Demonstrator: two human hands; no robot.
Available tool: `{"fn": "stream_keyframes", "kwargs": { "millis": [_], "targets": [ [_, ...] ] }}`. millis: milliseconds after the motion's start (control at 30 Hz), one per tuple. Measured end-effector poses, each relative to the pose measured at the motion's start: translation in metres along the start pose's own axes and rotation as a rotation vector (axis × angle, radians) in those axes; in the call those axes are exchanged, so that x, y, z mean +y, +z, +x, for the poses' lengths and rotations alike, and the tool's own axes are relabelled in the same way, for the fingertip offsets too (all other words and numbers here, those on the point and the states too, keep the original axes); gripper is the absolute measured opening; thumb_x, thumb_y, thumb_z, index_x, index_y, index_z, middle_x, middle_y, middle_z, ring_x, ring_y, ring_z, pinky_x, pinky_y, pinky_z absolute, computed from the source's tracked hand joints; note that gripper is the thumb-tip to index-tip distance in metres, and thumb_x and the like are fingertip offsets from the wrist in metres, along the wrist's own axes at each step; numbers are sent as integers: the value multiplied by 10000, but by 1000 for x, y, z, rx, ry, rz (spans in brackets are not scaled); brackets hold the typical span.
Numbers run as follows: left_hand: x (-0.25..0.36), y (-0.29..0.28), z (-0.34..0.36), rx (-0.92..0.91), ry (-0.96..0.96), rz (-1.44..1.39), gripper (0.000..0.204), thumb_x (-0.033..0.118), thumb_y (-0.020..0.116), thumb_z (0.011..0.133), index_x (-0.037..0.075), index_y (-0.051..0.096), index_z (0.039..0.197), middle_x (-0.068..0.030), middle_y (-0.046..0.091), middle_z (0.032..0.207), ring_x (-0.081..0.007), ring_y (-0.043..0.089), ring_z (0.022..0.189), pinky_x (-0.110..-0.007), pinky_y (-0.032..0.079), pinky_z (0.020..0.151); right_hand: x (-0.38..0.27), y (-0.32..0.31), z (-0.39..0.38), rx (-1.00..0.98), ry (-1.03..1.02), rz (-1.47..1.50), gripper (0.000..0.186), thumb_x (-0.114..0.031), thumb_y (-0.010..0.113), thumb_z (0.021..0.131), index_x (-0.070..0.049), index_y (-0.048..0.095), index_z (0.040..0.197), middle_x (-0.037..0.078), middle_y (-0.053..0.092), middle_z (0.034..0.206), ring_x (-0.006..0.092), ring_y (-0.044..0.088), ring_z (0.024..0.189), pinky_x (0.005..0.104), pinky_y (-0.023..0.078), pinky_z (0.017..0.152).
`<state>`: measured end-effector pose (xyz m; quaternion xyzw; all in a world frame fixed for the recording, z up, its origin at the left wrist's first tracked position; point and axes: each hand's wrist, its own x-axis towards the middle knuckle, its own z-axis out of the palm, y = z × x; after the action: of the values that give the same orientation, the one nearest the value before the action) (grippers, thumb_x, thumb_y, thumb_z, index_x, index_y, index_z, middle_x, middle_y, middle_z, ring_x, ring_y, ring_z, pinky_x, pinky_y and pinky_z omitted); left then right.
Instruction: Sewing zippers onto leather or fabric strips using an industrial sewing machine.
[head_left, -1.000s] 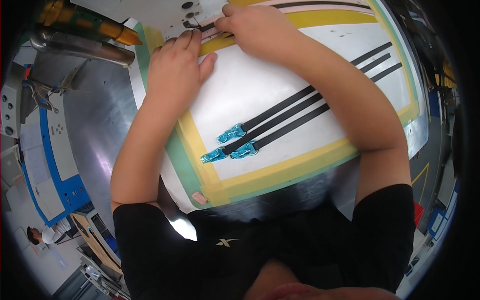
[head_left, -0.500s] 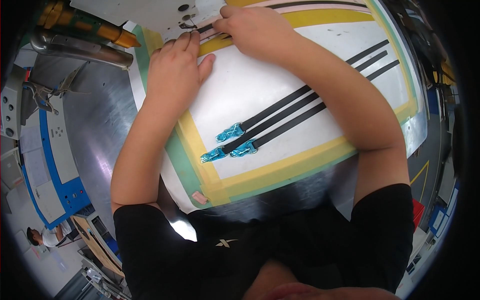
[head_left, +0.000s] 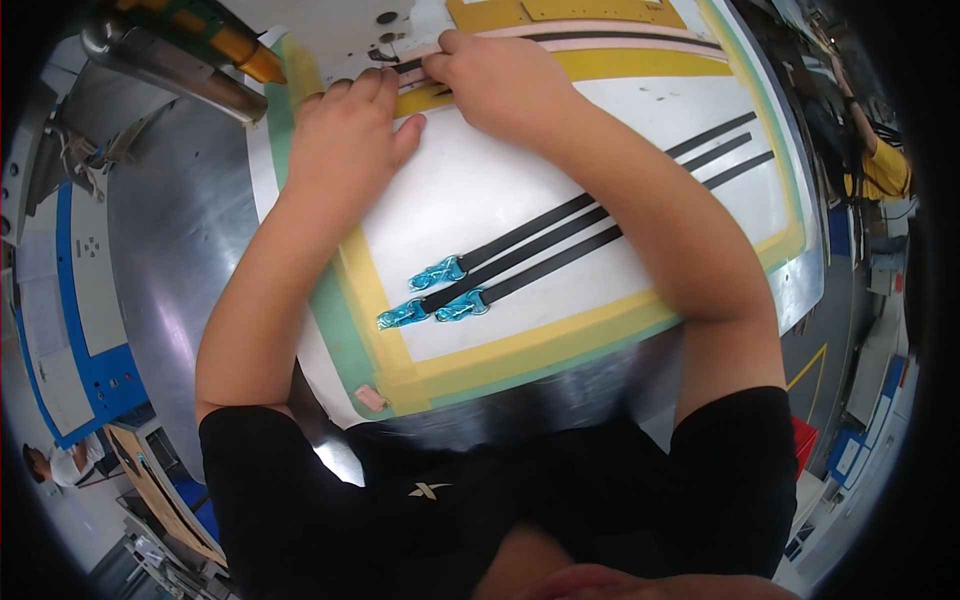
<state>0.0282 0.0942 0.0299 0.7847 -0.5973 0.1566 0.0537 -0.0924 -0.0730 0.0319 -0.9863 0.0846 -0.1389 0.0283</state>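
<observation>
A narrow black strap (head_left: 620, 40) runs along a pink strip (head_left: 690, 52) at the far side of a white work sheet (head_left: 530, 170). My right hand (head_left: 505, 85) has its fingers curled in a pinch at the strap's left end. Just left of it, my left hand (head_left: 345, 135) lies with fingertips down beside the strap end, thumb held apart. What lies beneath the fingertips is hidden. Nearer to me, three black straps (head_left: 540, 225) rest side by side at a slant, with blue-wrapped metal ends (head_left: 437, 274) at lower left. My right forearm crosses above them.
Yellow and green tape (head_left: 520, 365) borders the sheet on a metal table (head_left: 175, 250). A metal cylinder (head_left: 170, 75) and a gold-coloured machine part (head_left: 255, 62) stand close beyond my left hand. Yellow plates (head_left: 600, 12) lie at the far edge. Another person (head_left: 70, 465) is at far left.
The whole view has shifted, so the sheet and both arms appear farther left and more of the far yellow plates shows. Both hands stay at nearly the same spot on the strap.
</observation>
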Motion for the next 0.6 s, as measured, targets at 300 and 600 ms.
{"fn": "stream_keyframes", "kwargs": {
  "millis": [300, 600],
  "targets": [
    [1, 5, -4, 82, -15, -32, 479, 389, 643, 958, 35, 660, 1279, -103, 696, 1129, -285, 663, 1049, -426, 517, 910, -5, -3, 0, -20, -3, -41, 299, -49, 561, 922, -94, 732, 1163, 106, 670, 1115, 312, 717, 1013, 427, 591, 840],
    [3, 5, -6, 54, -43, -19, 438, 382, 652, 959, 58, 665, 1254, -89, 685, 1103, -270, 650, 1052, -421, 511, 899, 27, -13, -10, -85, 73, -102, 422, -43, 552, 933, -178, 719, 1296, 68, 677, 1172, 287, 703, 1052, 416, 572, 904]
  ]
}}
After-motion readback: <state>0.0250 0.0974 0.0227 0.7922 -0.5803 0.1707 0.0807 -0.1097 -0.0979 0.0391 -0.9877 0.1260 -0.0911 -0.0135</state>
